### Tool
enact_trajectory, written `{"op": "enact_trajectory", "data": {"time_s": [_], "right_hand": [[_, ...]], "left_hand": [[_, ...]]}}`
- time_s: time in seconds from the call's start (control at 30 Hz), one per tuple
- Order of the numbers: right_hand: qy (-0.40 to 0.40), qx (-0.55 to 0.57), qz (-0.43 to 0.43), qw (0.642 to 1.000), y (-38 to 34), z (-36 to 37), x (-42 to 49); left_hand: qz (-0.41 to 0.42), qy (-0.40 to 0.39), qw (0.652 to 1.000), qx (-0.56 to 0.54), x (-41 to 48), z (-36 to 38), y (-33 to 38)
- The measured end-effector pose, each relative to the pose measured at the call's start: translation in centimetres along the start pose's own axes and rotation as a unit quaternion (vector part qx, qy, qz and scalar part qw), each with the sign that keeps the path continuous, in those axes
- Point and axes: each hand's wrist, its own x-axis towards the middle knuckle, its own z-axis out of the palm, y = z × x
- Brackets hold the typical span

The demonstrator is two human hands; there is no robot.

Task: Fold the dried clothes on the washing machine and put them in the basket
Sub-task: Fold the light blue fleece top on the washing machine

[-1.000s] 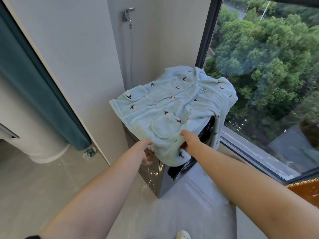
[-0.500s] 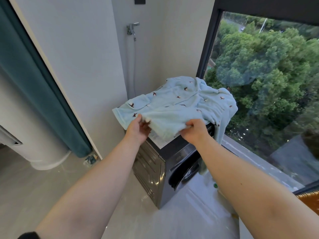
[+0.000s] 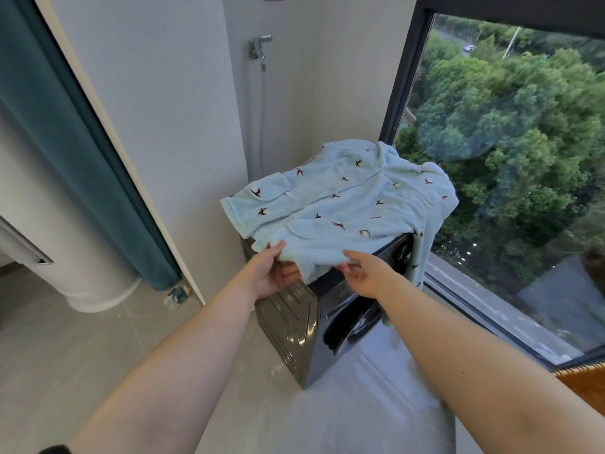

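Now left hand [image 3: 270, 273] and right hand [image 3: 366, 273] pinch the pajama top [image 3: 353, 198].
It drapes the washing machine [image 3: 294, 329]; basket [image 3: 586, 385] contents hidden.

The basket [image 3: 584, 386] is cut off at four o'clock. The top of the washer [image 3: 294, 326] is covered by the shirt [image 3: 353, 204]; fingertips of the left hand [image 3: 268, 273] are hidden under its hem.

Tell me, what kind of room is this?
Probably a laundry corner of a high-up flat: a washer with a blue top on it, a wall tap with a hose, and a big window over treetops.
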Motion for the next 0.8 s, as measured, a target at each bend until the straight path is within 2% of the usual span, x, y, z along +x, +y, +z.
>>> {"op": "enact_trajectory", "data": {"time_s": [0.03,0.07,0.1,0.13,0.17,0.23,0.3,0.37,0.47,0.5,0.53,0.6,0.7,0.8], "right_hand": [[0.008,-0.073,0.018,0.997,0.3,-0.3,0.0],[0.023,-0.145,0.026,0.989,0.7,-0.6,0.0],[0.047,-0.206,0.024,0.977,1.1,-0.9,0.1],[0.073,-0.247,0.016,0.966,1.3,-1.2,0.2],[0.091,-0.268,0.012,0.959,1.4,-1.6,0.4],[0.099,-0.276,0.015,0.956,1.3,-2.1,0.5],[0.098,-0.280,0.020,0.955,1.1,-2.4,0.8],[0.104,-0.285,0.016,0.953,1.0,-2.4,0.9],[0.109,-0.271,-0.002,0.956,0.8,-2.3,1.2],[0.110,-0.265,-0.008,0.958,0.7,-2.4,1.3],[0.113,-0.265,-0.011,0.958,0.6,-2.5,1.4],[0.122,-0.259,-0.012,0.958,0.1,-3.1,1.9],[0.132,-0.269,-0.024,0.954,-1.0,-4.4,2.5],[0.133,-0.263,-0.038,0.955,-3.0,-6.4,3.4]], "left_hand": [[-0.034,0.001,0.998,0.060,-0.2,-0.2,0.0],[-0.076,-0.002,0.982,0.171,-0.4,-0.4,-0.3],[-0.115,-0.007,0.945,0.306,-0.7,-0.6,-0.6],[-0.140,-0.008,0.893,0.427,-0.8,-0.7,-0.9],[-0.147,0.003,0.845,0.513,-0.8,-0.8,-1.1],[-0.115,0.059,0.787,0.604,-0.4,-0.6,-1.3],[-0.026,0.111,0.734,0.670,0.0,0.1,-1.2],[0.068,0.152,0.637,0.753,0.4,1.0,-1.1],[0.172,0.187,0.438,0.863,0.5,2.5,-1.3],[0.201,0.180,0.384,0.883,0.6,3.0,-1.5],[0.231,0.170,0.349,0.892,0.8,3.4,-1.6],[0.279,0.141,0.328,0.891,1.5,4.5,-2.0],[0.326,0.084,0.346,0.876,2.6,6.9,-2.2],[0.325,0.052,0.355,0.875,4.6,9.8,-2.4]]}}
